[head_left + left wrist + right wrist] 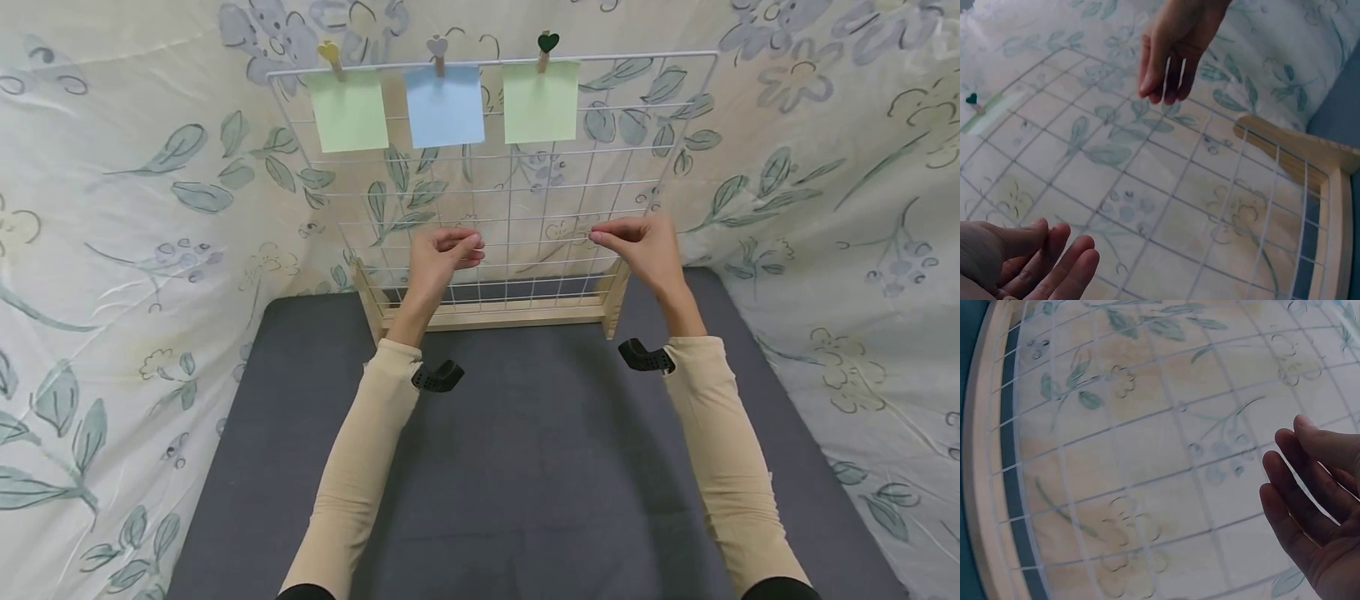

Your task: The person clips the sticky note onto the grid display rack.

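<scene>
My left hand [442, 254] is raised in front of the white wire grid [525, 193], its fingers relaxed and bent a little. In the left wrist view nothing shows between the thumb and fingers of this left hand [1047, 259]. Farther right, my right hand [637, 246] is held before the same grid with thumb and forefinger tips close together. The right wrist view shows the right hand [1316, 500] empty, its other fingers loosely spread. The grid stands upright in a wooden base [495, 317].
Along the grid's top wire hang a green note [349, 112], a blue note [446, 108] and another green note [540, 104], each under a heart-topped clothespin. Dark grey cloth covers the table [525, 467]. Behind is a floral curtain [135, 167].
</scene>
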